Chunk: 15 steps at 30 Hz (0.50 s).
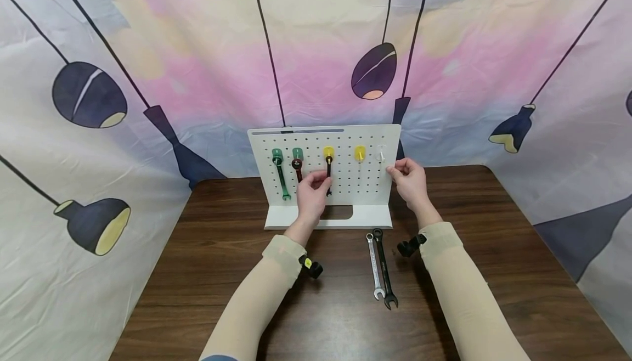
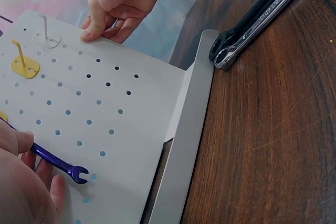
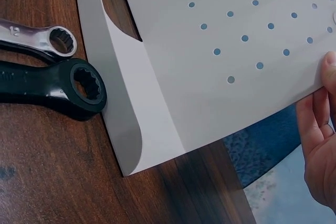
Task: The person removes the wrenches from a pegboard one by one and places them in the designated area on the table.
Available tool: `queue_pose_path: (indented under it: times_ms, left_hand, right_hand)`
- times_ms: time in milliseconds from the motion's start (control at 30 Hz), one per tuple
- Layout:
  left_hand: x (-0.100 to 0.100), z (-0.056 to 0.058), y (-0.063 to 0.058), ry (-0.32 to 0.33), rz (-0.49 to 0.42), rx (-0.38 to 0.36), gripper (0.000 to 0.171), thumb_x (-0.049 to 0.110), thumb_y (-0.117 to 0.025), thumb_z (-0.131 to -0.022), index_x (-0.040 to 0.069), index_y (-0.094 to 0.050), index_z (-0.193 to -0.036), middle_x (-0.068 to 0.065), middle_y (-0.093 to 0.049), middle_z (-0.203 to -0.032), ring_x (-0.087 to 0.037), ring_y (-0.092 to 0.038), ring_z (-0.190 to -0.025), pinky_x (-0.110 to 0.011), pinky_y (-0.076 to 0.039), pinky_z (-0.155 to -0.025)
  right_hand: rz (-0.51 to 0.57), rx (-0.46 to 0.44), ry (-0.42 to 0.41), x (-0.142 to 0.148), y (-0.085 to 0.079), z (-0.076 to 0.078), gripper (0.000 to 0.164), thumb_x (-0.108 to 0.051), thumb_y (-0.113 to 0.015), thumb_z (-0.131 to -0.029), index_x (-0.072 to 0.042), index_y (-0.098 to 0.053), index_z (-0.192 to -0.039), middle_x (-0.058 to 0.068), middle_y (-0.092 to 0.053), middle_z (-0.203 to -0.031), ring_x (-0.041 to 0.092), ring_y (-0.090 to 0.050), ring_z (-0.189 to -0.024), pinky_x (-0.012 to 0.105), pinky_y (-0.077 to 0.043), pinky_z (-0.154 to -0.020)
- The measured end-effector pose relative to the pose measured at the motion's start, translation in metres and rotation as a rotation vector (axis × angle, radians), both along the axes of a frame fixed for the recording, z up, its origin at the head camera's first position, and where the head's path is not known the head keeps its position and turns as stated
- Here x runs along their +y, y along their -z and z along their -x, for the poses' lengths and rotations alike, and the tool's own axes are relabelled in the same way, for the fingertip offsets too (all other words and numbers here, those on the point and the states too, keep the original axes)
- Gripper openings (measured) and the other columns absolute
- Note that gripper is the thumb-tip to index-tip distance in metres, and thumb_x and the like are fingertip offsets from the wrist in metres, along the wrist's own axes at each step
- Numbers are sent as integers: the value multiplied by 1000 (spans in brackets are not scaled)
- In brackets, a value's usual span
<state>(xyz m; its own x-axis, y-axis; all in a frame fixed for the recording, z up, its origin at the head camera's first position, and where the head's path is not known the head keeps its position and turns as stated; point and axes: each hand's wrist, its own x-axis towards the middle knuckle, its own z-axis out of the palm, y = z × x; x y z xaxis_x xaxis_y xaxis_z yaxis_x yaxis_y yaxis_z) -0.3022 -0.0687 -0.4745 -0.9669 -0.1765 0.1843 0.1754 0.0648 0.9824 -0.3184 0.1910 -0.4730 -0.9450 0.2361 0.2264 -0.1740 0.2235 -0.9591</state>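
Two hands busy: L hand [image 1: 312, 193] pinches purple wrench [image 2: 54, 160], ring end prob. on yellow hook [image 1: 328, 151], tiny in view; R hand [image 1: 411, 184] grips R edge of pegboard [image 1: 345, 137].

We see a dark brown table [image 1: 212, 273] with a wood-grain top, spreading to both sides of the white pegboard [image 1: 350, 185] and out in front of it. The pegboard stands upright on its flat foot. Before its right-hand half we find a silver wrench [image 1: 374, 268] beside a black wrench [image 1: 383, 270] (the longer one), both ring ends toward the pegboard.
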Motion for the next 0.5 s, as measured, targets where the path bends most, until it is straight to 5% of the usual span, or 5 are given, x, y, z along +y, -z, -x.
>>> queue_pose_path:
  times_ms: [500]
  left_hand:
    - [-2, -1, 3, 11, 0, -14, 17, 9, -78, -99, 8, -77, -116, -6, -72, -111, -22, -67, -104, -34, -59, -92]
  right_hand:
    - [14, 17, 6, -1, 2, 1, 18, -9, -76, -101, 4, -63, -102, 1, -65, -89, 12, -60, -82, 18, -54, -66]
